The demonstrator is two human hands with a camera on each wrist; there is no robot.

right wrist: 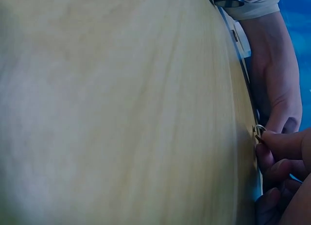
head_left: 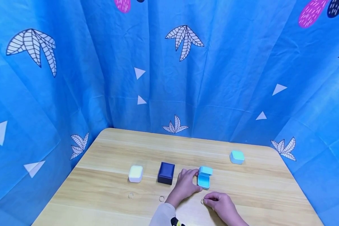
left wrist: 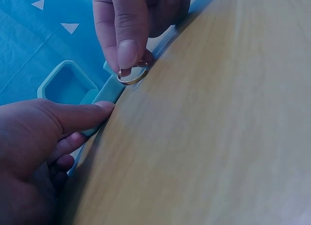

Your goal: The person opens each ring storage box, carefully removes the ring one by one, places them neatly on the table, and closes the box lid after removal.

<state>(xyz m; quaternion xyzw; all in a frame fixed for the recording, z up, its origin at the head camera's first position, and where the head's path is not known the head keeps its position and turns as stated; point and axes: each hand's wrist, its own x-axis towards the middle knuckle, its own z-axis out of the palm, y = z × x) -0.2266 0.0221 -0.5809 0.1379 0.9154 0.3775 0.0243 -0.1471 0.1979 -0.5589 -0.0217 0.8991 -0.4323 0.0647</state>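
My left hand [head_left: 185, 185] holds a small turquoise ring box [head_left: 204, 181] on the table, thumb at its near corner and fingers along its left side. Its lid stands raised, and the inside faces up and toward me. Just in front of the box, my right hand [head_left: 222, 205] pinches a gold-coloured ring [left wrist: 132, 82] between thumb and fingertips. In the left wrist view the ring hangs close beside the open box, by the left thumb. The right wrist view shows the ring's edge at the fingertips, with the left forearm behind.
A navy box [head_left: 166, 173] and a white box [head_left: 136, 174] stand closed left of my hands. Another turquoise box [head_left: 237, 157], closed, is at the back right. Two rings lie on the wooden table: one ring [head_left: 161, 198] near my left wrist, one paler ring [head_left: 131, 195] farther left.
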